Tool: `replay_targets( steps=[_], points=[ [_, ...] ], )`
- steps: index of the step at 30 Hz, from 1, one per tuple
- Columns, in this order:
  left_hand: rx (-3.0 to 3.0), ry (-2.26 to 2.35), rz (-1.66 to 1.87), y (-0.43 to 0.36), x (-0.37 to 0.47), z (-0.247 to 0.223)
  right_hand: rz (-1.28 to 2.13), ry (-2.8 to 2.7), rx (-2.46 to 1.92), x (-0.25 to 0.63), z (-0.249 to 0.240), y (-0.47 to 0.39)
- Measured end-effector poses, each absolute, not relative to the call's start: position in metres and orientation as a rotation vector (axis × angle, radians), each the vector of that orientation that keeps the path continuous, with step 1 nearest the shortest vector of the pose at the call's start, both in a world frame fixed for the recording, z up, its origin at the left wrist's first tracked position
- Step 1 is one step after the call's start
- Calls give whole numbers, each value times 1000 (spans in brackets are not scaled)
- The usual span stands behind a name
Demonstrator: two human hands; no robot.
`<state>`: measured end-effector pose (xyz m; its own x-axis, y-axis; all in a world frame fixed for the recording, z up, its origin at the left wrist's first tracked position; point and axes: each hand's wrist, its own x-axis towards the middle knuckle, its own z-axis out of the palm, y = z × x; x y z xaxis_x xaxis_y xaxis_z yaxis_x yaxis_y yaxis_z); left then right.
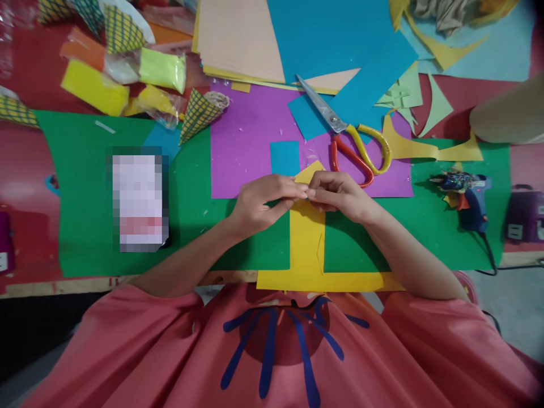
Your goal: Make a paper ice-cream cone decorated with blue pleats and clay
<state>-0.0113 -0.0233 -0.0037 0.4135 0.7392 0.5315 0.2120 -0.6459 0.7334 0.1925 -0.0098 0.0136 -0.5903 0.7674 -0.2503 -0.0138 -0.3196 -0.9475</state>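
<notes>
1. In the head view, the bare left hand (263,207) and bare right hand (342,195) meet fingertip to fingertip, probably for fine work. Their fingers are bent inward; whether they grasp a tiny piece or merely touch, I cannot tell.
2. The flat yellow paper piece (306,243) with an upright strip lies beneath them, its wide end by the table edge, seemingly to stay close to the body.
3. Metal scissors with red and yellow handles (353,161) lie handles toward the right hand, perhaps for easy reach.
4. The blue plastic glue gun (474,212) rests well apart, likely keeping the arms clear.
</notes>
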Motion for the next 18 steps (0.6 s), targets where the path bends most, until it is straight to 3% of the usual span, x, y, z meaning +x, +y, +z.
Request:
replay_targets(
  steps=[12,18],
  points=[
    [2022,953,1127,-22,-14,-4,1956,-1379,-1050,192,15,-13],
    [1907,1101,1167,-21,-13,-7,1743,-1350,-1118,194,18,-11]
  ],
)
